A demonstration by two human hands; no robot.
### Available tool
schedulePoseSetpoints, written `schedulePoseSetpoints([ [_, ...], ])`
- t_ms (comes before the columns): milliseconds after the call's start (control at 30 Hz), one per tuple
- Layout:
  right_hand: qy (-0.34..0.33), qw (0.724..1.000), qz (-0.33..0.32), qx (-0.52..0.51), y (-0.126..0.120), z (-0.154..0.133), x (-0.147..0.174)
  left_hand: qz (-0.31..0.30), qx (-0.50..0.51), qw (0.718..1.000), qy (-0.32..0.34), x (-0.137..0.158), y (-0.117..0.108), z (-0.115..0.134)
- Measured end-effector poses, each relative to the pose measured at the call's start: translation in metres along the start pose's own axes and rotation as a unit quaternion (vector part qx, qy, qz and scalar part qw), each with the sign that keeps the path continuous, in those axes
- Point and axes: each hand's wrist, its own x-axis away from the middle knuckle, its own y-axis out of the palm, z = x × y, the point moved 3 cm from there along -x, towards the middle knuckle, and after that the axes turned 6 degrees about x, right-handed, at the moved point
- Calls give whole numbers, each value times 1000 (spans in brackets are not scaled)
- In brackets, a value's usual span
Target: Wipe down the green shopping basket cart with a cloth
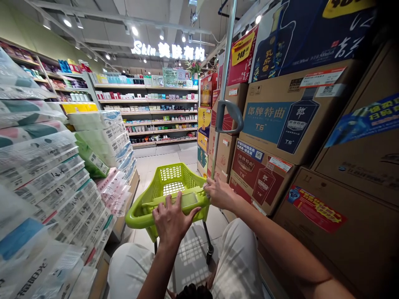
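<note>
A lime-green shopping cart stands right before my knees, its basket pierced with a grid of holes. My left hand is closed over its rear handle, fingers across the clear-windowed panel and thumb stretched to the right. At the handle's right corner is my right hand, fingers curled round the lower visible part of a metal pole and close against the cart. This pole rises past the top of the view and carries a grey loop-shaped grip. Its lower end is hidden.
Stacked liquor cartons with price tags wall the right side. Plastic-wrapped tissue packs pile up on the left. Shelves of skincare goods cross the far end, beyond a pale tiled floor. My white-trousered knees flank the cart.
</note>
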Motion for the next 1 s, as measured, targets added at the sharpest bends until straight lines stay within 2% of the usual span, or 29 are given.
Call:
schedulePoseSetpoints([
  [67, 28, 999, -30, 26, 1, 1, 3, 8, 1, 1000, -1, 0, 0, 1],
  [133, 69, 996, -23, 45, 0, -2, 9, 11, -1, 1000, -4, -1, 0, 2],
  [300, 27, 998, 62, 19, 6, -13, 23, 1, -4, 1000, -14, -3, 2, 4],
  [333, 46, 996, 73, 9, 9, -10, 24, 3, -5, 1000, -12, -4, 3, 4],
  [433, 160, 981, 105, -22, 19, -4, 28, 11, -5, 1000, -1, -5, 5, 4],
  [500, 190, 970, 144, -38, 29, -13, 35, 8, -6, 1000, 8, -7, 6, 1],
  [600, 128, 970, 203, -43, 45, -33, 43, -17, 2, 999, 40, -11, 6, -11],
  [667, 125, 967, 217, -55, 55, -29, 43, -39, 19, 996, 73, -14, 4, -19],
  [733, 179, 951, 232, -96, 62, -12, 38, -55, 36, 994, 93, -16, 3, -25],
  [833, 262, 901, 286, -192, 73, 3, 32, -56, 46, 993, 96, -18, 2, -25],
  [933, 283, 865, 350, -222, 85, -21, 38, -37, 42, 994, 93, -16, 3, -21],
  [1000, 249, 869, 365, -222, 90, -42, 42, -26, 37, 994, 97, -14, 6, -20],
])
